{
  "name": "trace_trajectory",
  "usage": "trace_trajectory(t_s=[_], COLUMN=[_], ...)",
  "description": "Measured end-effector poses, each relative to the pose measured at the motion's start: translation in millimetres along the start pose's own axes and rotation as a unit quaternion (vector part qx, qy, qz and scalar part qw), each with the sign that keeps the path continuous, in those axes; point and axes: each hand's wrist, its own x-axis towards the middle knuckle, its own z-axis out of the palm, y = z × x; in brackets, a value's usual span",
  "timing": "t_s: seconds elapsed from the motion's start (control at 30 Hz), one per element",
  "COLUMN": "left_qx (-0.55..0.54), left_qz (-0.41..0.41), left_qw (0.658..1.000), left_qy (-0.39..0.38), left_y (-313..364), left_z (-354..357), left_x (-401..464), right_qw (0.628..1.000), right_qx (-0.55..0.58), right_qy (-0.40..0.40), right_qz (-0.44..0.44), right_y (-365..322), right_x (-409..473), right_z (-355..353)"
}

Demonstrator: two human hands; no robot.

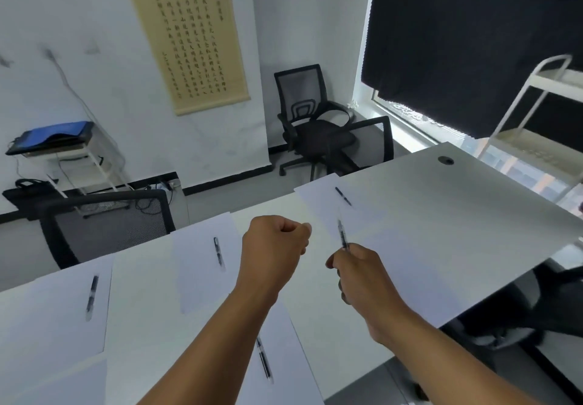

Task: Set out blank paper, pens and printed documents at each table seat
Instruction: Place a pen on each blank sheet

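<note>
Four sheets, each with a pen, are laid on the table (441, 215): at 9 (63, 310), 11 (202, 265), 1 (318, 196) and 6 o'clock (284, 357). A further pen (342, 238) is pinched by the right hand (362, 275); the left hand (277, 243) is fisted, apparently empty. Printed documents are judged outstanding.

White table (441, 215), white paper (202, 265), black pens (218, 251).

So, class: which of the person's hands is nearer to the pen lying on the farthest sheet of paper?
Right. The right hand, holding another pen, sits just below that far pen; the left hand is farther off to its left.
</note>
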Motion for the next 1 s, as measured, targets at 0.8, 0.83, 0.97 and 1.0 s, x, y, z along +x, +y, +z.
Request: trace_trajectory(t_s=[0.8, 0.83, 0.97, 1.0], left_qx=[-0.004, -0.003, -0.007, -0.010], left_qz=[-0.040, -0.043, -0.076, -0.090], left_qw=[0.997, 0.997, 0.995, 0.994], left_qy=[-0.059, -0.062, -0.059, -0.057], left_y=[87.8, 86.2, 72.5, 67.2], left_z=[250.0, 259.6, 279.5, 282.7], left_x=[15.9, 19.8, 34.4, 39.0], right_qw=[0.994, 0.993, 0.989, 0.988], right_qx=[-0.082, -0.085, -0.115, -0.118], right_qy=[-0.071, -0.077, -0.094, -0.098], right_qz=[0.031, 0.030, 0.028, 0.029], right_y=[75.5, 83.1, 103.9, 108.1], right_x=[132.6, 140.3, 162.5, 167.5], right_z=[-214.0, -217.1, -215.4, -213.3])
